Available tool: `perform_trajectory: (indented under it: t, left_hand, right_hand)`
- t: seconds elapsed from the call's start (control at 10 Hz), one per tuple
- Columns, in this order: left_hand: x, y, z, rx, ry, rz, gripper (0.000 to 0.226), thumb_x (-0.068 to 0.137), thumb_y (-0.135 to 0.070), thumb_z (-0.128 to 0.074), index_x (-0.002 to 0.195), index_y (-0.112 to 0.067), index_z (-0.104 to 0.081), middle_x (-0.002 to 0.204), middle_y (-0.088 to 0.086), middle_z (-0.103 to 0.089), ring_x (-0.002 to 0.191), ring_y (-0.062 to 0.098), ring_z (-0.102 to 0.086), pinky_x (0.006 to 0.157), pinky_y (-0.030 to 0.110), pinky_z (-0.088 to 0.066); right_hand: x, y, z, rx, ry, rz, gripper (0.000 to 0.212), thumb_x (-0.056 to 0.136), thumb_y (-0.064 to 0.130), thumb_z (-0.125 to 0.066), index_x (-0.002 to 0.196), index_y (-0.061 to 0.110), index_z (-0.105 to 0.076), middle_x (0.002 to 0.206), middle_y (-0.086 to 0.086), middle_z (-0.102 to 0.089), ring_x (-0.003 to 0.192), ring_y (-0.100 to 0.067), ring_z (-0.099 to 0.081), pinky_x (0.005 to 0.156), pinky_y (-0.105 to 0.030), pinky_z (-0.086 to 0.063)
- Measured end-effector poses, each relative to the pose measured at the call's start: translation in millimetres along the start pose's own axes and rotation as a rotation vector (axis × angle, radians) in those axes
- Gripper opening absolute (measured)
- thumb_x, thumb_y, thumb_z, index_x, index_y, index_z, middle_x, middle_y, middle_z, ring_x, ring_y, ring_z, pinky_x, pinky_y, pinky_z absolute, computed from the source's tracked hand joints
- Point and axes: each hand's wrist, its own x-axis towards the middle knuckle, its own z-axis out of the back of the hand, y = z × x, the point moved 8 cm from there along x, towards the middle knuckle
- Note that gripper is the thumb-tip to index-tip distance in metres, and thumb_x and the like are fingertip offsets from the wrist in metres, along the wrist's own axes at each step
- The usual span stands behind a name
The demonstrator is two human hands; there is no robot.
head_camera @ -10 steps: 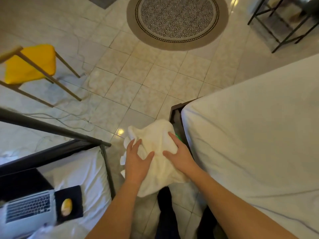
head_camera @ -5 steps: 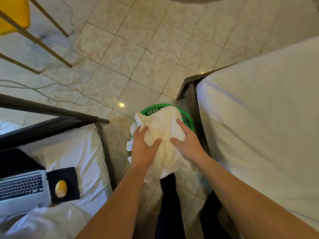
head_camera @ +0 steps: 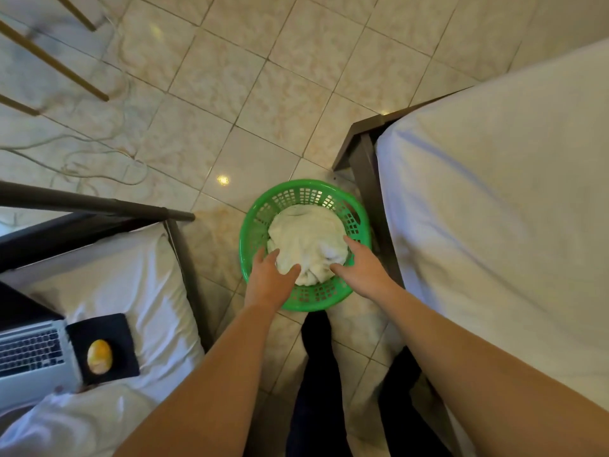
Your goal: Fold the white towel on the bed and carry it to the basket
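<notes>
The white towel lies bunched inside the round green basket, which stands on the tiled floor beside the corner of the bed. My left hand rests on the towel's near left side, its thumb lying over the cloth. On the near right side my right hand touches the towel. The fingers of both hands look fairly straight. The towel's underside is hidden by the basket wall.
A second bed at the left carries a laptop and a yellow mouse on a dark pad. Its dark metal frame juts towards the basket. Loose cables and wooden chair legs lie on the floor beyond.
Both hands went down and forward with the towel, from above the basket into it. The view tilted down and the whole basket now shows.
</notes>
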Motion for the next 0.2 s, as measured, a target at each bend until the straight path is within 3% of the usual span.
perform_trajectory:
  t: [0.2]
  left_hand:
    - [-8.0,-3.5,4.9,-0.003,0.008,0.012,0.075,0.096,-0.051,-0.064,0.159,-0.019,-0.041,0.172,0.004,-0.017,0.149,0.023,-0.037,0.115,0.039,-0.037]
  right_hand:
    - [-9.7,7.9,4.6,0.023,0.002,0.006,0.079,0.091,0.032,-0.068,0.157,0.019,-0.027,0.161,-0.007,-0.032,0.146,-0.025,-0.031,0.114,-0.035,-0.030]
